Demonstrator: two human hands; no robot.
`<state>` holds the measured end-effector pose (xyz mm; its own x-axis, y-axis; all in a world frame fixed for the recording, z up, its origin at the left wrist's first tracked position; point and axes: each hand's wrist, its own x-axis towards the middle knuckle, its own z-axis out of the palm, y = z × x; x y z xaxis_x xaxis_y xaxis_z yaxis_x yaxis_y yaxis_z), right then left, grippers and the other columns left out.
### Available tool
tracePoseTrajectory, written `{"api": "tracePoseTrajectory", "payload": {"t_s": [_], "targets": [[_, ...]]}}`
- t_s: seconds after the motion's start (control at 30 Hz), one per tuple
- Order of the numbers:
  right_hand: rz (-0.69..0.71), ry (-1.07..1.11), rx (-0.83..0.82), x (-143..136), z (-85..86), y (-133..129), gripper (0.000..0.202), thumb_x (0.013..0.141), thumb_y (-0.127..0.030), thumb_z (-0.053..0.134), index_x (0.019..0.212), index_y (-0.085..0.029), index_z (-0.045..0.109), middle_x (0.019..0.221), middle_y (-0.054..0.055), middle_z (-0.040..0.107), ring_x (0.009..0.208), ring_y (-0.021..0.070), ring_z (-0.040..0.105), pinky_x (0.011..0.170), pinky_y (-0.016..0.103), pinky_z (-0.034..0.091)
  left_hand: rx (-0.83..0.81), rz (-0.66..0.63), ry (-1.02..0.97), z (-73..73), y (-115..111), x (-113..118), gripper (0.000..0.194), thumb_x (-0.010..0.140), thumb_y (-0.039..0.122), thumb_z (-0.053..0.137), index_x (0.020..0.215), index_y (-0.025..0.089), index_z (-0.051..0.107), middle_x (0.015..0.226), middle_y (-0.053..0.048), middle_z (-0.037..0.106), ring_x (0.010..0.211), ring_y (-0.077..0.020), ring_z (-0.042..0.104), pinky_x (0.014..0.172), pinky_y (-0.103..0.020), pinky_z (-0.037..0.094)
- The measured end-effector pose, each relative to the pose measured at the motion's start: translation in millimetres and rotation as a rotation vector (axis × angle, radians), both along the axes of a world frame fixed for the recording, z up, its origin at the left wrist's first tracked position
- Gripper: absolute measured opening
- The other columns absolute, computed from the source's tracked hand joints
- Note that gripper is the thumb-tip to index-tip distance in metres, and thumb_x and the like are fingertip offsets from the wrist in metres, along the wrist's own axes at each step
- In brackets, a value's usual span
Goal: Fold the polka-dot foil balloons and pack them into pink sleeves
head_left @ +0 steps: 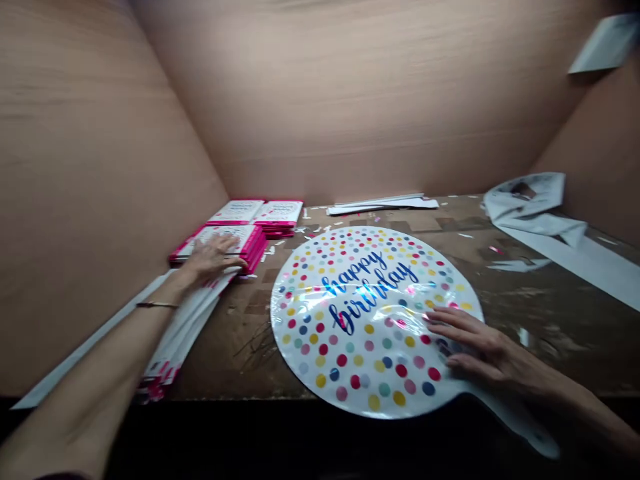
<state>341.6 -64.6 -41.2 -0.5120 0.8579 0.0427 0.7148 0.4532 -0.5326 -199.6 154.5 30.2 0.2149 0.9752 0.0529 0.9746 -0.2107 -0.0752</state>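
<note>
A round white paddle-shaped board with coloured dots and blue "happy birthday" lettering lies on the brown surface, its handle toward the lower right and shiny clear film over it. My right hand rests on its right edge near the handle, fingers spread. At the left, my left hand lies over the front stack of pink-edged printed packets, slightly blurred, fingers stretched out. Two more packet stacks, left and right, sit behind it. Long white strips with pink ends lie below my left hand.
Tall cardboard walls enclose the brown work surface. White flat strips lie at the back. A crumpled white band trails along the right side. Small paper scraps are scattered about. A white piece hangs at the upper right.
</note>
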Motion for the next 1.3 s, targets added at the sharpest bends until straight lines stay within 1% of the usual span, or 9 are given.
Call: {"api": "tracePoseTrajectory", "payload": {"t_s": [0.13, 0.3, 0.43, 0.6, 0.8, 0.9, 1.03, 1.17, 1.3], "targets": [[0.070, 0.023, -0.085, 10.8, 11.7, -1.5, 0.048, 0.083, -0.042, 0.055, 0.129, -0.032, 0.046, 0.141, 0.003, 0.036, 0.133, 0.0282, 0.022, 0.108, 0.050, 0.020, 0.141, -0.267, -0.173, -2.6, -26.2, 83.7, 0.082, 0.080, 0.071, 0.028, 0.131, 0.008, 0.037, 0.139, -0.012, 0.036, 0.131, -0.0282, 0.025, 0.107, -0.043, 0.020], [0.112, 0.119, -0.143, 17.7, 0.3, -1.0, 0.038, 0.081, -0.042, 0.058, 0.117, -0.029, 0.058, 0.136, 0.004, 0.044, 0.131, 0.0266, 0.027, 0.109, 0.049, 0.018, -0.218, -0.806, -0.266, -33.9, -114.8, 230.7, 0.076, 0.079, 0.069, 0.033, 0.134, 0.017, 0.037, 0.146, -0.011, 0.024, 0.135, -0.0270, 0.017, 0.109, -0.045, 0.015], [0.094, 0.210, -0.110, 20.3, -12.3, 1.5, 0.032, 0.079, -0.043, 0.060, 0.106, -0.026, 0.066, 0.127, 0.006, 0.053, 0.125, 0.0246, 0.037, 0.109, 0.045, 0.019, -0.425, -0.957, -0.260, -56.7, -148.2, 282.3, 0.084, 0.078, 0.066, 0.043, 0.141, 0.015, 0.022, 0.146, -0.015, 0.017, 0.136, -0.0286, 0.008, 0.109, -0.049, 0.002], [0.087, 0.219, -0.035, 2.8, -11.4, 21.8, 0.026, 0.080, -0.045, 0.058, 0.082, -0.022, 0.071, 0.102, 0.006, 0.064, 0.099, 0.0200, 0.053, 0.097, 0.041, 0.032, -0.508, -0.965, -0.368, -59.2, -147.8, 283.3, 0.085, 0.076, 0.064, 0.048, 0.142, 0.019, 0.019, 0.147, -0.012, 0.017, 0.137, -0.0276, 0.007, 0.109, -0.049, -0.003], [0.009, 0.123, -0.109, -39.7, 1.2, 80.3, 0.023, 0.082, -0.034, 0.052, 0.071, -0.016, 0.061, 0.082, 0.004, 0.058, 0.083, 0.0172, 0.051, 0.082, 0.035, 0.037, -0.601, -0.898, -0.633, -56.6, -140.9, 281.7, 0.085, 0.073, 0.057, 0.060, 0.140, 0.021, 0.023, 0.147, -0.010, 0.021, 0.136, -0.0270, 0.014, 0.111, -0.046, 0.003], [0.023, 0.102, -0.200, -52.2, 15.4, 109.2, 0.025, 0.079, -0.037, 0.053, 0.070, -0.014, 0.058, 0.068, 0.001, 0.053, 0.064, 0.0124, 0.049, 0.060, 0.024, 0.040, -0.538, -0.720, -0.759, -51.6, -144.8, 276.5, 0.086, 0.072, 0.049, 0.064, 0.140, 0.019, 0.021, 0.145, -0.011, 0.024, 0.134, -0.0249, 0.022, 0.109, -0.039, 0.021], [0.041, 0.068, -0.265, -65.1, 36.5, 140.4, 0.026, 0.077, -0.039, 0.052, 0.071, -0.014, 0.059, 0.053, -0.004, 0.046, 0.047, 0.0078, 0.040, 0.043, 0.019, 0.030, -0.309, -0.337, -0.522, -37.5, -164.0, 265.4, 0.067, 0.073, 0.026, 0.060, 0.133, 0.013, 0.032, 0.130, -0.018, 0.045, 0.122, -0.0311, 0.040, 0.097, -0.043, 0.035], [0.033, 0.082, -0.190, -90.2, 57.8, 170.8, 0.027, 0.072, -0.040, 0.058, 0.067, -0.014, 0.060, 0.053, -0.004, 0.049, 0.048, 0.0084, 0.043, 0.044, 0.020, 0.032, -0.218, 0.001, -0.460, -26.0, -163.0, 245.6, 0.017, 0.077, 0.017, 0.043, 0.084, 0.017, 0.059, 0.082, -0.010, 0.064, 0.085, -0.0267, 0.060, 0.076, -0.038, 0.042], [-0.116, 0.182, 0.070, -110.3, 82.5, 193.0, 0.032, 0.081, -0.041, 0.047, 0.087, -0.014, 0.063, 0.081, 0.005, 0.061, 0.079, 0.0189, 0.054, 0.068, 0.028, 0.042, -0.260, 0.243, -0.641, -25.1, -122.1, 211.4, 0.020, 0.077, 0.018, 0.038, 0.064, 0.017, 0.053, 0.061, -0.005, 0.058, 0.070, -0.0219, 0.060, 0.060, -0.029, 0.041]]}}
